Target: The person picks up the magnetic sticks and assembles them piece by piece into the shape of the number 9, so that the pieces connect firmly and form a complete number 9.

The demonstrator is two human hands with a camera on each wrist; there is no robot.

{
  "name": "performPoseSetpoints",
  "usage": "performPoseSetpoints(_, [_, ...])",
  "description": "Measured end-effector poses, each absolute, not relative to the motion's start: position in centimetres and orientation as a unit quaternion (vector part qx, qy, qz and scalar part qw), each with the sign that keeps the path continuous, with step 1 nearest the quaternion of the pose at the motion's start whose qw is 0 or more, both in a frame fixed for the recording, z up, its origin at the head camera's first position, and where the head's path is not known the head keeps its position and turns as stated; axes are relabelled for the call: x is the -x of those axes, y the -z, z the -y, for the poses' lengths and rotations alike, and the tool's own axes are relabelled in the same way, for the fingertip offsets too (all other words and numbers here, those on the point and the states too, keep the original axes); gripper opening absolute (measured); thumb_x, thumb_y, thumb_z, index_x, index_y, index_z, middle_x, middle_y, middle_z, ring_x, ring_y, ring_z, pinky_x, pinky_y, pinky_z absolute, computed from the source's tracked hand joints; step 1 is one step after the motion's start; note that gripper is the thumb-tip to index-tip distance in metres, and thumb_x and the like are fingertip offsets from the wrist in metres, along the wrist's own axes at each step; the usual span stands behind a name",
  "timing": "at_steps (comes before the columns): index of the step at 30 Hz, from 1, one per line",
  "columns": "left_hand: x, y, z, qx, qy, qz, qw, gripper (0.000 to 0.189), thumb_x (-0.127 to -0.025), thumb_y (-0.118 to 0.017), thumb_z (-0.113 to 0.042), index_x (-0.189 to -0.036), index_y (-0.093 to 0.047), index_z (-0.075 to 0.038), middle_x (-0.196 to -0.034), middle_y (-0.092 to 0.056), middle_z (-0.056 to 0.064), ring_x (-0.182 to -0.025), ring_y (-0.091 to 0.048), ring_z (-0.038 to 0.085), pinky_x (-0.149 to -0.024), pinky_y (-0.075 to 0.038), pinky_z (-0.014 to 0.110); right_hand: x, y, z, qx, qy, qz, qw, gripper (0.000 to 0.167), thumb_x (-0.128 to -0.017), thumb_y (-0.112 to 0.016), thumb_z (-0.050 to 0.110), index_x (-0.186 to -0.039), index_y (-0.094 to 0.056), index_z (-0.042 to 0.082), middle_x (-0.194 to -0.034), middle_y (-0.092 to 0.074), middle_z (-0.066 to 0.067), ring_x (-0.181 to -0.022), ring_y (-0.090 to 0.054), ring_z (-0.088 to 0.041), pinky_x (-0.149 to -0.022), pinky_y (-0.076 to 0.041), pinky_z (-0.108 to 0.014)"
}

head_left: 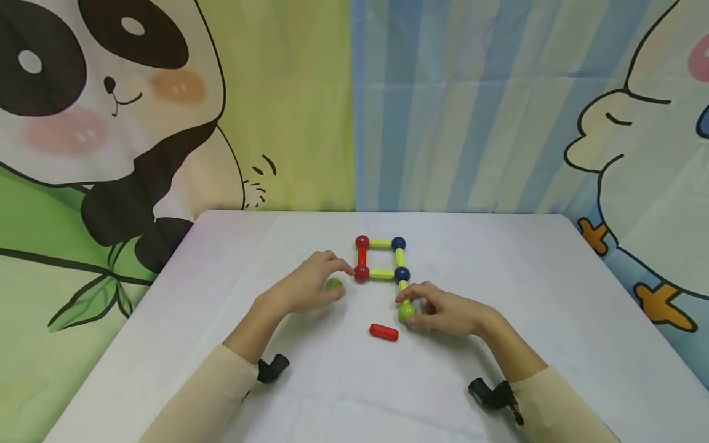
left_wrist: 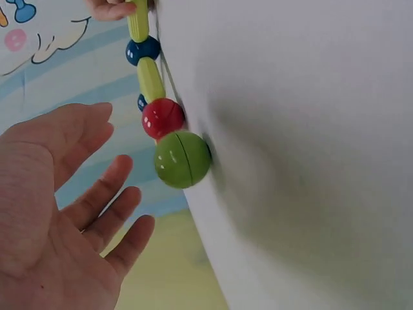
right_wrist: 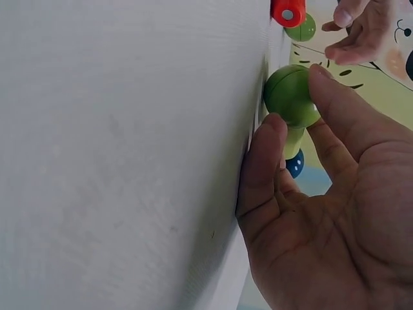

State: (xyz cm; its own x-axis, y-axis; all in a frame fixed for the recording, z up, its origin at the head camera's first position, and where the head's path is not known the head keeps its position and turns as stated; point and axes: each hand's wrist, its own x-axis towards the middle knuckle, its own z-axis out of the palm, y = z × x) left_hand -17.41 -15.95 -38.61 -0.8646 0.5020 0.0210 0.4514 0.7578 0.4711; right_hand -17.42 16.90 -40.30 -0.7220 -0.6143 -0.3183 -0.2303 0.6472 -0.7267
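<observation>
My right hand (head_left: 451, 312) grips a green ball (head_left: 407, 312) between thumb and fingers. A yellow-green rod (head_left: 403, 285) runs from this ball to the near blue ball (head_left: 402, 274) of a square on the table. Two red balls (head_left: 362, 273) and a red rod (head_left: 362, 256) make the square's left side. Yellow-green rods (head_left: 381, 243) link them to two blue balls on the right. Beside the near red ball, my left hand (head_left: 304, 286) has its fingers spread. A loose green ball (left_wrist: 182, 159) lies on the table just off that palm.
A loose red rod (head_left: 384, 332) lies nearer me, between the hands. The white table (head_left: 343, 394) ends at a curtain (head_left: 310, 111) with cartoon animals. Each wrist carries a small black camera (head_left: 273, 368).
</observation>
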Motion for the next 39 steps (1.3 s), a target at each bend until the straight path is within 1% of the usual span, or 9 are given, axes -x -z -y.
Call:
performPoseSetpoints(3, [16.5, 38.6, 15.0, -0.268, -0.25, -0.929, 0.053, 0.036, -0.096, -0.071, -0.027, -0.131, -0.066, -0.018, -0.129, -0.061, 0.007, -0.121, -0.055, 0.025, -0.105, -0.048, 0.046, 16.9, 40.7, -17.4, 0.239, 0.341, -0.862, 0.289, 0.042, -0.098, -0.07, 0.037, -0.137, -0.055, 0.033, -0.124, -0.045, -0.006, -0.096, -0.05, -0.023, -0.078, -0.044, -0.037])
performPoseSetpoints(7, [15.4, 38.3, 13.9, -0.29, -0.261, -0.918, 0.071, 0.039, -0.095, -0.074, -0.031, -0.131, -0.067, -0.019, -0.127, -0.064, 0.003, -0.119, -0.059, 0.024, -0.104, -0.049, 0.044, 16.4, 40.8, -17.8, 0.243, 0.34, -0.86, 0.292, 0.041, -0.099, -0.069, 0.036, -0.138, -0.054, 0.033, -0.126, -0.045, -0.006, -0.098, -0.05, -0.023, -0.08, -0.044, -0.038])
performPoseSetpoints(12, [14.5, 38.0, 12.7, -0.323, -0.235, -0.911, 0.098, 0.047, -0.093, -0.077, -0.034, -0.135, -0.064, -0.02, -0.126, -0.064, 0.0, -0.118, -0.06, 0.021, -0.102, -0.05, 0.041, 17.0, 40.7, -17.4, 0.255, 0.331, -0.862, 0.286, 0.04, -0.1, -0.067, 0.037, -0.138, -0.053, 0.034, -0.124, -0.045, -0.006, -0.1, -0.051, -0.023, -0.082, -0.044, -0.04])
performPoseSetpoints(16, [14.2, 37.9, 11.6, -0.328, -0.205, -0.915, 0.116, 0.056, -0.092, -0.078, -0.04, -0.141, -0.058, -0.021, -0.128, -0.064, -0.001, -0.117, -0.061, 0.019, -0.1, -0.051, 0.039, 17.3, 40.5, -17.4, 0.256, 0.33, -0.863, 0.284, 0.042, -0.099, -0.067, 0.038, -0.138, -0.053, 0.033, -0.125, -0.045, -0.006, -0.099, -0.052, -0.023, -0.082, -0.044, -0.039])
performPoseSetpoints(19, [14.1, 38.0, 11.1, -0.325, -0.199, -0.916, 0.122, 0.058, -0.091, -0.078, -0.039, -0.141, -0.057, -0.02, -0.13, -0.064, -0.002, -0.118, -0.061, 0.017, -0.1, -0.051, 0.037, 17.4, 40.4, -17.4, 0.258, 0.337, -0.86, 0.283, 0.042, -0.1, -0.067, 0.038, -0.139, -0.054, 0.033, -0.126, -0.045, -0.006, -0.099, -0.052, -0.023, -0.082, -0.044, -0.038])
performPoseSetpoints(25, [13.9, 38.4, 10.6, -0.338, -0.178, -0.914, 0.135, 0.046, -0.089, -0.08, -0.036, -0.13, -0.064, -0.021, -0.124, -0.064, -0.006, -0.114, -0.061, 0.012, -0.1, -0.051, 0.03, 17.1, 40.7, -17.1, 0.266, 0.345, -0.853, 0.287, 0.041, -0.101, -0.066, 0.036, -0.139, -0.053, 0.031, -0.125, -0.046, -0.006, -0.099, -0.051, -0.023, -0.083, -0.042, -0.039])
performPoseSetpoints(29, [14.1, 38.7, 10.4, -0.353, -0.158, -0.912, 0.136, 0.038, -0.09, -0.08, -0.037, -0.123, -0.067, -0.024, -0.116, -0.064, -0.01, -0.108, -0.061, 0.009, -0.097, -0.051, 0.028, 17.1, 40.8, -17.1, 0.27, 0.348, -0.853, 0.279, 0.04, -0.101, -0.066, 0.035, -0.138, -0.054, 0.032, -0.126, -0.047, -0.004, -0.098, -0.051, -0.023, -0.083, -0.042, -0.038])
performPoseSetpoints(35, [14.4, 39.2, 9.8, -0.362, -0.154, -0.906, 0.153, 0.033, -0.089, -0.081, -0.037, -0.118, -0.068, -0.027, -0.107, -0.063, -0.013, -0.096, -0.059, 0.003, -0.091, -0.051, 0.025, 17.2, 40.6, -17.1, 0.281, 0.344, -0.855, 0.269, 0.04, -0.101, -0.065, 0.034, -0.139, -0.053, 0.032, -0.126, -0.048, -0.004, -0.1, -0.05, -0.022, -0.084, -0.042, -0.039])
performPoseSetpoints(39, [14.8, 39.4, 9.3, -0.375, -0.143, -0.903, 0.15, 0.03, -0.089, -0.08, -0.039, -0.115, -0.068, -0.029, -0.1, -0.06, -0.014, -0.09, -0.056, 0.002, -0.086, -0.05, 0.023, 17.3, 40.5, -17.3, 0.286, 0.334, -0.859, 0.261, 0.039, -0.102, -0.065, 0.034, -0.139, -0.053, 0.032, -0.125, -0.048, -0.004, -0.102, -0.05, -0.022, -0.086, -0.042, -0.039])
